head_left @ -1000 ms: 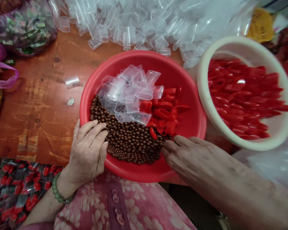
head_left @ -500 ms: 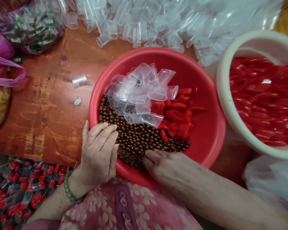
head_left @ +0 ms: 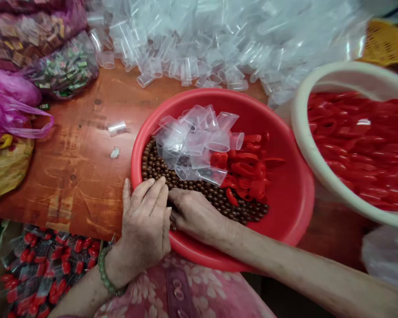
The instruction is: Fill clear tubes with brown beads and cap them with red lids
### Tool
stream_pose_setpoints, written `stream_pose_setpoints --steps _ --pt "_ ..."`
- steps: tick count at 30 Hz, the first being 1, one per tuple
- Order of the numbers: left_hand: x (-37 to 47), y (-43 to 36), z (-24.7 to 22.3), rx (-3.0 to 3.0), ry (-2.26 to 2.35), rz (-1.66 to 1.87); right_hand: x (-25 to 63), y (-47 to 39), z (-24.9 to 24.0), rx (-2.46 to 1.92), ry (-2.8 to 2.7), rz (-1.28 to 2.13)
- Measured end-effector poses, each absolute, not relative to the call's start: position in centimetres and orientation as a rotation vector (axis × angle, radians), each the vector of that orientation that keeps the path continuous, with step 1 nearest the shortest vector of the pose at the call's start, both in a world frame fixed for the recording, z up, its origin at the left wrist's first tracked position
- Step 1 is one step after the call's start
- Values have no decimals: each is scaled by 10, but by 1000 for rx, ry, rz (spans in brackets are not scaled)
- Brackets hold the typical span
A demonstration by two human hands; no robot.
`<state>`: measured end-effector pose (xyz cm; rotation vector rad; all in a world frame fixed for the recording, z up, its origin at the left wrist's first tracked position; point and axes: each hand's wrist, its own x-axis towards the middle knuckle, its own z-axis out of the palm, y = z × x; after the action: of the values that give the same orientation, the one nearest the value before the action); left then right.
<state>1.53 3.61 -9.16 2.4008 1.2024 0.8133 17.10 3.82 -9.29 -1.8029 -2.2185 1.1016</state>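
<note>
A red basin [head_left: 292, 194] holds small round brown balls [head_left: 215, 198], a heap of clear plastic tubes with slanted ends [head_left: 199, 137] and red plastic caps [head_left: 245, 168]. My left hand [head_left: 146, 216], back up and a green bead bracelet [head_left: 106, 274] on its wrist, lies over the basin's near left rim with fingers curled down. What it grips underneath is hidden. Pressed in among the brown balls, my right hand [head_left: 192, 212] has its fingers bent and its fingertips right beside my left hand. Anything between those fingers is out of sight.
A cream tub [head_left: 300, 115] of red caps stands right of the basin. Behind lies a big pile of clear tubes [head_left: 185, 66]. One tube [head_left: 117, 128] lies alone on the wooden table [head_left: 82, 176]. Bagged small packets [head_left: 66, 66] sit far left; filled red-capped containers [head_left: 46, 265] lie below.
My right hand has moved left through the brown balls, up against my left hand. The left hand keeps its place on the rim. The whole view has shifted slightly.
</note>
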Motion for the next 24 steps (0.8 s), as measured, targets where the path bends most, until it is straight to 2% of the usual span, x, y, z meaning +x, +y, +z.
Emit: stream_pose_setpoints --steps 5,9,13,17,24 --pt "17 35 -85 2445 1286 709 173 50 -105 -1698 -2031 1030" --pt "14 33 -87 2435 1226 789 174 51 -108 -1554 -1899 997" --pt "9 27 -90 2272 1164 966 179 45 -99 -1453 -1781 936" --pt "7 28 -85 2198 1301 1069 184 38 -87 -1364 -1695 883" --pt "7 42 -73 2306 1189 1025 189 43 -70 -1268 -1683 808"
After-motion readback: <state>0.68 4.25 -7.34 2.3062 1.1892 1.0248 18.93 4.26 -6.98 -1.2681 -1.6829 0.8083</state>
